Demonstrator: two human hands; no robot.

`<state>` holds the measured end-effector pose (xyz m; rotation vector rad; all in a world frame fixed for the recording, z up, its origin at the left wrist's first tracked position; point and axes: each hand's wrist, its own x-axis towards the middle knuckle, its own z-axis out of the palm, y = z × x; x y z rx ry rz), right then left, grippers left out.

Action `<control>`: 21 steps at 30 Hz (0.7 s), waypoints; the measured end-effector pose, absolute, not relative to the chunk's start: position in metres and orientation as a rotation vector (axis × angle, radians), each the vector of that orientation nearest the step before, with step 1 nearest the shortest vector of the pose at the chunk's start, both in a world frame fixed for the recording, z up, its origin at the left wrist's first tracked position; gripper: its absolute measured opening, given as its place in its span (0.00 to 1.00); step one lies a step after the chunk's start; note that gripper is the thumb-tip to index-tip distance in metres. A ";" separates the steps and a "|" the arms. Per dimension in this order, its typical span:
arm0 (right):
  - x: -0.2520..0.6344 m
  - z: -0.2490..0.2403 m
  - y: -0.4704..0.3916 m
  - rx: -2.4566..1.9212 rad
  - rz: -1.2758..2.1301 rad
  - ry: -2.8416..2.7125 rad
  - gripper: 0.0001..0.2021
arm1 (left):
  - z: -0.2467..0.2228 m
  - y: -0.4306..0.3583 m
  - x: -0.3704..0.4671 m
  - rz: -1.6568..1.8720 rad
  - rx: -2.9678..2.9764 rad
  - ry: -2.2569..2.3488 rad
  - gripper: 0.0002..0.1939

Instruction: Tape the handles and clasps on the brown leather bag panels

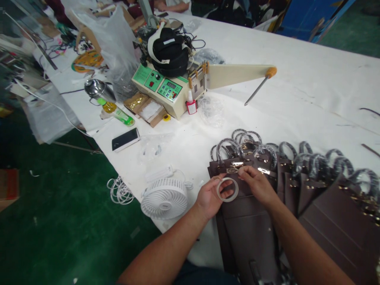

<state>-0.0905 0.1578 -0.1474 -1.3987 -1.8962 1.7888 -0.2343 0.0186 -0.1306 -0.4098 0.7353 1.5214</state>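
Note:
My left hand (pixel 210 194) is closed around a roll of clear tape (pixel 219 190), its ring upright between thumb and fingers. Just to the right, my right hand (pixel 255 183) pinches at the gold clasp (pixel 232 170) on the front of a dark brown handbag (pixel 249 229); whether a strip of tape lies between its fingertips is too small to tell. The bag's handles (pixel 230 148) are wrapped in clear plastic. More brown handbags (pixel 329 213) with wrapped handles and gold fittings lie in a row to the right.
A white fan (pixel 164 200) stands at the table's near edge, left of my hands. Beyond are a phone (pixel 126 139), a green-labelled bottle (pixel 118 113), a metal flask (pixel 99 91) and a machine with a green panel (pixel 163 87). A screwdriver (pixel 261 85) lies farther back.

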 end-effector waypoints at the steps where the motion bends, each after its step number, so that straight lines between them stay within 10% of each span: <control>1: -0.090 -0.146 0.158 -1.379 1.814 -1.886 0.20 | -0.131 0.020 -0.234 1.528 -0.416 0.714 0.07; 9: -0.095 -0.137 0.149 -1.304 2.364 -1.287 0.20 | -0.132 0.039 -0.234 1.559 -0.372 0.553 0.06; 21: -0.093 -0.146 0.149 -1.423 2.310 -1.157 0.22 | -0.140 0.040 -0.236 1.557 -0.303 0.565 0.06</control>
